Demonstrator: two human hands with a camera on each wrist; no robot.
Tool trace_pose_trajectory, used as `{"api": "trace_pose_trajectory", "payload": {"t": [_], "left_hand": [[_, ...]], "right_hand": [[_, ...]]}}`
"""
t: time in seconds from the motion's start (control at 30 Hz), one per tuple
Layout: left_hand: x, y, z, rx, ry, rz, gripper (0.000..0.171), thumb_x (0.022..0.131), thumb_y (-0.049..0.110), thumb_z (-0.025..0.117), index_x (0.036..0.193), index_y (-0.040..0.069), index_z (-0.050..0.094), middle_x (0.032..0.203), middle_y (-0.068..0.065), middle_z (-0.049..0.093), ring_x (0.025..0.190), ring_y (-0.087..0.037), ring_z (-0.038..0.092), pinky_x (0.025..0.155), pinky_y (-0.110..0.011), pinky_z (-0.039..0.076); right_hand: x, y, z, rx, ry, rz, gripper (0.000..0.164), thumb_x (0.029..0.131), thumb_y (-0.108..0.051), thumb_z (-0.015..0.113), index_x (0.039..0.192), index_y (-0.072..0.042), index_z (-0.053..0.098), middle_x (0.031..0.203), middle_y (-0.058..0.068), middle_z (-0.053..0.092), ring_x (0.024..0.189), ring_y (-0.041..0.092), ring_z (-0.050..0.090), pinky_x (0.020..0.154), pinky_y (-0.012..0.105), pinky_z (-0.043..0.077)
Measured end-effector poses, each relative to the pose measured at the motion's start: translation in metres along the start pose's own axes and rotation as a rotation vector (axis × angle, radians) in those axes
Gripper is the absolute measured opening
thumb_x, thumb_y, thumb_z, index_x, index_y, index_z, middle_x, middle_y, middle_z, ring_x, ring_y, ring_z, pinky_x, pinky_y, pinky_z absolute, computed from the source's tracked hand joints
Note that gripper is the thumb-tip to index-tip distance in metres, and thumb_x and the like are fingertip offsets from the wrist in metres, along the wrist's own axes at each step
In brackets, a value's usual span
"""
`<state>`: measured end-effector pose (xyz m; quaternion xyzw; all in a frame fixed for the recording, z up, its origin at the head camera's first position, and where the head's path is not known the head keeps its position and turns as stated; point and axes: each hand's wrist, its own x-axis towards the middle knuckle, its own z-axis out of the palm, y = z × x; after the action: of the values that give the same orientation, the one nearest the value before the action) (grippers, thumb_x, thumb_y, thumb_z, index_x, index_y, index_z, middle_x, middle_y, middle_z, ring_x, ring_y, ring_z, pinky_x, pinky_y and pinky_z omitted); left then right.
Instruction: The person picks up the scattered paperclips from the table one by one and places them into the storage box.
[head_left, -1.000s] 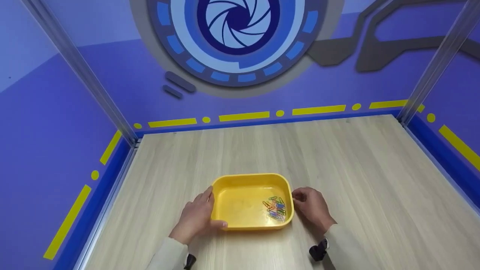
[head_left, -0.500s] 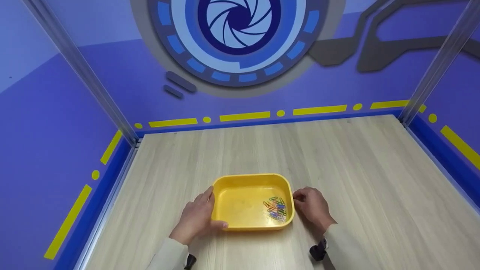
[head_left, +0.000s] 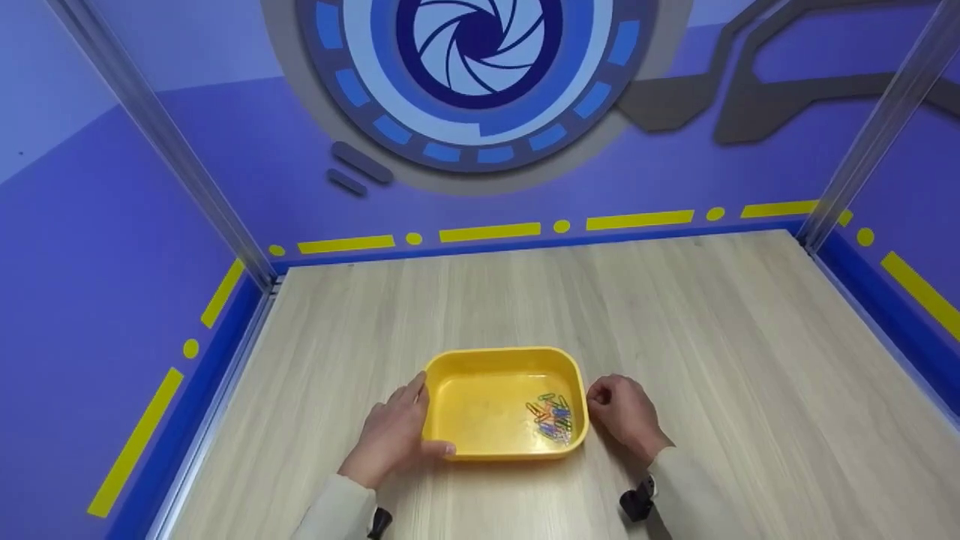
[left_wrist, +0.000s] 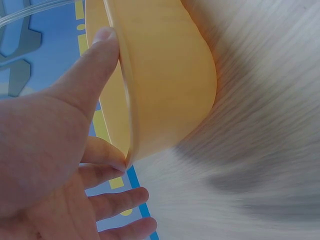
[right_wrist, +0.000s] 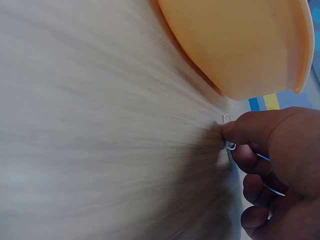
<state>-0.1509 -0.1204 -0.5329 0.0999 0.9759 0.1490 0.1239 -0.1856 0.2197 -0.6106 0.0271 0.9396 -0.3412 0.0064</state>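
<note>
A yellow rectangular tray (head_left: 480,456) rests on the wooden table. Several coloured paper clips (head_left: 553,420) lie in a loose pile at its right end. My left hand (head_left: 394,435) grips the tray's left end, its thumb on the near rim and its index finger toward the far corner. In the left wrist view the other fingers (left_wrist: 120,202) spread away from the tray. Just outside the right end is my right hand (head_left: 624,416). The right wrist view shows its thumb and index finger pinching a white paper clip (right_wrist: 227,119) close over the tabletop.
The wood-grain table (head_left: 525,300) extends around the tray. Blue-purple printed panels (head_left: 210,150) stand behind it and at both sides, with metal posts (head_left: 180,172) in the corners.
The right hand's curled fingers have shifted very slightly beside the tray. Left hand, tray and the clip pile have stayed in place.
</note>
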Motion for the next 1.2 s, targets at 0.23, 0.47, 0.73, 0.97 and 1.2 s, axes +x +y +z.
{"api": "trace_pose_trajectory", "payload": {"t": [0.23,0.47,0.73,0.97,1.2], "left_hand": [[0.000,-0.001,0.000,-0.011,0.012,0.016,0.108,0.069,0.052,0.081,0.151,0.003,0.029,0.157,-0.013,0.030,0.135,-0.032,0.040,0.101,-0.057,0.039],[0.000,0.000,-0.001,-0.024,0.010,0.003,0.108,0.070,0.050,0.082,0.151,0.003,0.029,0.157,-0.013,0.030,0.136,-0.032,0.040,0.103,-0.058,0.038],[-0.001,-0.002,-0.001,-0.003,0.001,0.019,0.107,0.072,0.053,0.079,0.150,0.000,0.028,0.158,-0.012,0.028,0.135,-0.032,0.040,0.101,-0.058,0.040],[-0.003,0.000,-0.001,-0.017,-0.014,0.004,0.108,0.073,0.052,0.079,0.152,0.002,0.025,0.159,-0.012,0.026,0.136,-0.032,0.039,0.103,-0.058,0.038],[-0.002,0.001,-0.002,-0.027,0.002,-0.008,0.108,0.071,0.050,0.080,0.152,0.003,0.027,0.158,-0.013,0.028,0.135,-0.032,0.041,0.104,-0.057,0.039]], "right_hand": [[-0.001,0.001,-0.001,0.037,-0.001,0.009,0.009,0.080,-0.005,0.067,0.076,-0.012,0.067,0.072,-0.002,0.057,0.072,0.013,0.050,0.066,0.026,0.040],[-0.004,-0.004,-0.011,0.086,0.026,0.021,0.003,0.083,-0.007,0.067,0.080,-0.008,0.068,0.075,-0.001,0.061,0.071,0.013,0.052,0.064,0.023,0.044],[-0.008,-0.010,-0.027,0.139,0.070,0.017,0.006,0.090,-0.013,0.066,0.085,-0.010,0.065,0.079,0.001,0.059,0.066,0.012,0.047,0.054,0.020,0.039],[-0.012,-0.019,-0.035,0.147,0.088,-0.018,0.006,0.093,-0.014,0.063,0.089,-0.010,0.064,0.084,0.000,0.060,0.073,0.013,0.047,0.061,0.020,0.039],[-0.015,-0.035,-0.037,0.167,0.059,-0.062,0.007,0.090,-0.008,0.065,0.087,-0.013,0.064,0.084,-0.001,0.060,0.076,0.013,0.048,0.067,0.021,0.040]]}}
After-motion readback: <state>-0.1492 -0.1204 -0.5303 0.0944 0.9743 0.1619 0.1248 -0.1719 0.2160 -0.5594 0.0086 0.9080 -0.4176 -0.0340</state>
